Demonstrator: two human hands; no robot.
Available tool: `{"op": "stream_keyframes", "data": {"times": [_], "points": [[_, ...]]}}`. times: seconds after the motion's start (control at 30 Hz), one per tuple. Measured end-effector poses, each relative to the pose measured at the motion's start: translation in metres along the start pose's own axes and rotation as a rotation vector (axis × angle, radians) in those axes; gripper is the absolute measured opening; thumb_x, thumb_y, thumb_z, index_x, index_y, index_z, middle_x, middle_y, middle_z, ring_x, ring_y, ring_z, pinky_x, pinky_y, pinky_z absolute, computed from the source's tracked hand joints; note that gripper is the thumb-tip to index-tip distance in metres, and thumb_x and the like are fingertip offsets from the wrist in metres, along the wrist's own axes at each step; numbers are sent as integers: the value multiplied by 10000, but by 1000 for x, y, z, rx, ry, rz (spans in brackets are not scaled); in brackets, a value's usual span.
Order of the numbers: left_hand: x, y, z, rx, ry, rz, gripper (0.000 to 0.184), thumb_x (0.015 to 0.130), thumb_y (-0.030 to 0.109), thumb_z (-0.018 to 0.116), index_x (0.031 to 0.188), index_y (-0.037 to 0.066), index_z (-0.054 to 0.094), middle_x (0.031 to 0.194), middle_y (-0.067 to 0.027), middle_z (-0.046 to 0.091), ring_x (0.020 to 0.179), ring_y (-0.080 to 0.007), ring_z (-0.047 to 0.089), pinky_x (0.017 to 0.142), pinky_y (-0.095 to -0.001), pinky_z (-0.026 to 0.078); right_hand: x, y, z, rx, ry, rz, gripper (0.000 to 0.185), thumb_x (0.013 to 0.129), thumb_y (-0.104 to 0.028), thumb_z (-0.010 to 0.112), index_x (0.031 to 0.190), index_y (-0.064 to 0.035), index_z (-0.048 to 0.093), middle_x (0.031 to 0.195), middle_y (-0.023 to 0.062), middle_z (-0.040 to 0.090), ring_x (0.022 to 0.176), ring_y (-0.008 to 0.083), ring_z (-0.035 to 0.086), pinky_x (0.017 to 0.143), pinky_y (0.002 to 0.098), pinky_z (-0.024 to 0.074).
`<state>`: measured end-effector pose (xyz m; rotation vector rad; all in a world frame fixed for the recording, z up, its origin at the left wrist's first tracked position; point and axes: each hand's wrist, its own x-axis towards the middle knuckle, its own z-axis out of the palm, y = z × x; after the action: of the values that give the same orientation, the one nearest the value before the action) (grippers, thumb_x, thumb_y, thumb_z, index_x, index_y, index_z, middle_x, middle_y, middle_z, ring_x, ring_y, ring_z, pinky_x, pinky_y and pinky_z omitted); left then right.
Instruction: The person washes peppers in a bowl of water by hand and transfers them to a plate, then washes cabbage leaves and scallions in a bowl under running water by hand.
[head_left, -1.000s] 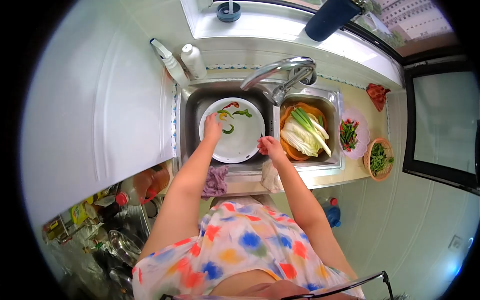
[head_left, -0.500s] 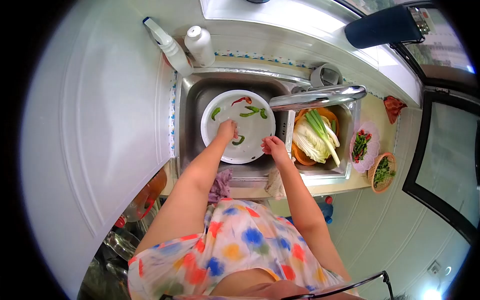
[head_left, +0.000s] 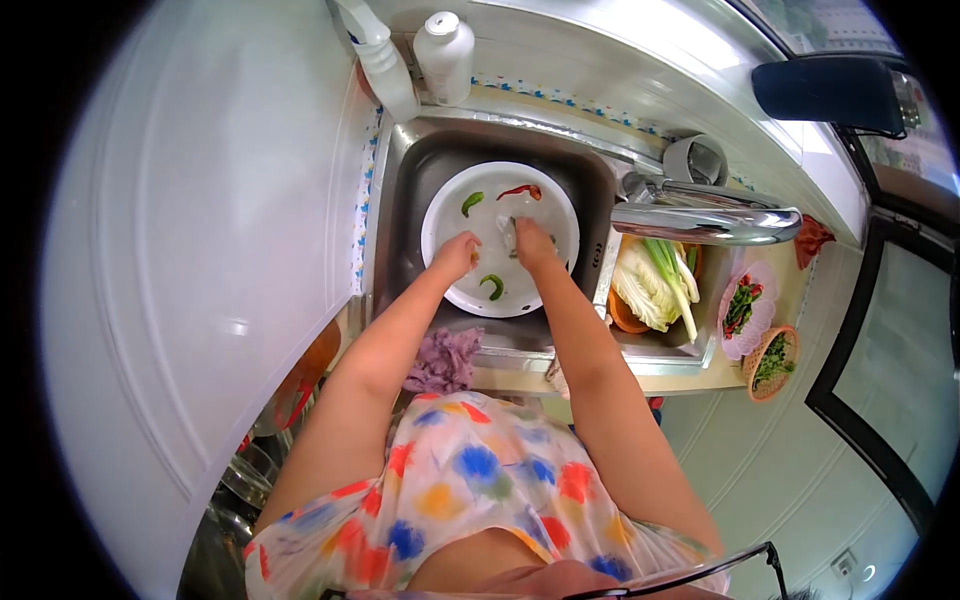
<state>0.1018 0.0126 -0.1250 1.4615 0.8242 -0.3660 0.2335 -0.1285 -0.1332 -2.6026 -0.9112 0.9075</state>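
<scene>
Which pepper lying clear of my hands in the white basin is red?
The red pepper on the far side of the white basin, beyond your right hand. The others are green: the left pepper and the near pepper.

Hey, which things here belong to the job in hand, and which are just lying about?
In the job, apparently: white basin, where left hand and right hand work; red pepper; loose green peppers.

Apparently just lying about: purple cloth; spray bottle; white bottle; dark blue flask.
</scene>
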Motion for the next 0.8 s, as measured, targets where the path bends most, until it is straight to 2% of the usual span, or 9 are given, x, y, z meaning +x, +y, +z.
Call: {"op": "stream_keyframes", "data": {"times": [0.1, 0.2, 0.33, 0.4, 0.43, 0.53, 0.6, 0.73, 0.8], "points": [[11, -6, -2, -9, 13, -7, 240, 924, 228, 459, 876, 17, 562, 691, -88, 582, 590, -175, 562, 554, -307, 472, -22, -14, 7, 161, -19, 111, 288, 898, -277, 473, 1040, -29, 511, 900, 234, 608, 865, 397, 579, 777, 450, 454], [12, -4, -1, 46, -24, -56, 246, 922, 220, 464, 866, 3, 564, 696, -89, 581, 595, -177, 556, 592, -319, 479, -34, -17, 7, 101, -95, 105, 331, 917, -329, 453, 1041, -24, 487, 811, 233, 616, 819, 413, 583, 744, 463, 459], [8, -1, 0, -112, -87, -122, 230, 897, 209, 496, 884, -2, 587, 737, -103, 594, 639, -190, 576, 676, -328, 483, -42, -18, 1, 298, -65, 254, 334, 937, -332, 398, 970, -13, 490, 883, 238, 611, 885, 413, 573, 774, 474, 444], [14, -16, 1, 0, -25, 135, 202, 870, 197, 524, 926, 22, 607, 808, -111, 608, 709, -218, 594, 712, -339, 481, -36, -3, 24, 550, 61, 299, 298, 930, -300, 433, 917, -8, 494, 883, 238, 606, 866, 421, 570, 760, 475, 443], [13, -18, 0, 56, 6, 264, 198, 856, 191, 538, 948, 35, 617, 844, -115, 615, 744, -232, 603, 730, -344, 480, -39, -10, 11, 534, 116, 255, 278, 928, -277, 440, 901, -5, 490, 884, 237, 603, 862, 423, 567, 752, 476, 443], [3, 3, -12, 514, 45, 346, 214, 806, 222, 598, 975, 97, 644, 949, -110, 617, 870, -275, 600, 764, -371, 481, -47, -21, -30, 432, 232, 146, 213, 909, -214, 466, 889, -3, 488, 883, 229, 596, 859, 423, 560, 739, 475, 442], [-18, 26, -12, 682, -71, 374, 237, 785, 249, 623, 984, 125, 650, 953, -111, 599, 890, -294, 588, 771, -391, 473, -51, -18, -42, 290, 247, 108, 171, 881, -176, 488, 928, -12, 504, 878, 215, 593, 869, 409, 557, 745, 466, 444], [-36, 31, 7, 977, -333, 505, 269, 750, 309, 644, 963, 144, 659, 923, -97, 616, 869, -298, 599, 759, -415, 473, -59, -10, -27, 87, 247, -509, 210, 809, -114, 504, 1008, -58, 545, 922, 163, 603, 924, 354, 562, 792, 422, 451], [-35, 31, 14, 1102, -484, 362, 270, 758, 301, 625, 959, 123, 653, 884, -113, 641, 834, -309, 612, 736, -424, 479, -70, -15, -13, -123, 234, -677, 254, 778, -74, 498, 1024, -65, 562, 1010, 140, 602, 966, 328, 560, 833, 401, 447]]}}
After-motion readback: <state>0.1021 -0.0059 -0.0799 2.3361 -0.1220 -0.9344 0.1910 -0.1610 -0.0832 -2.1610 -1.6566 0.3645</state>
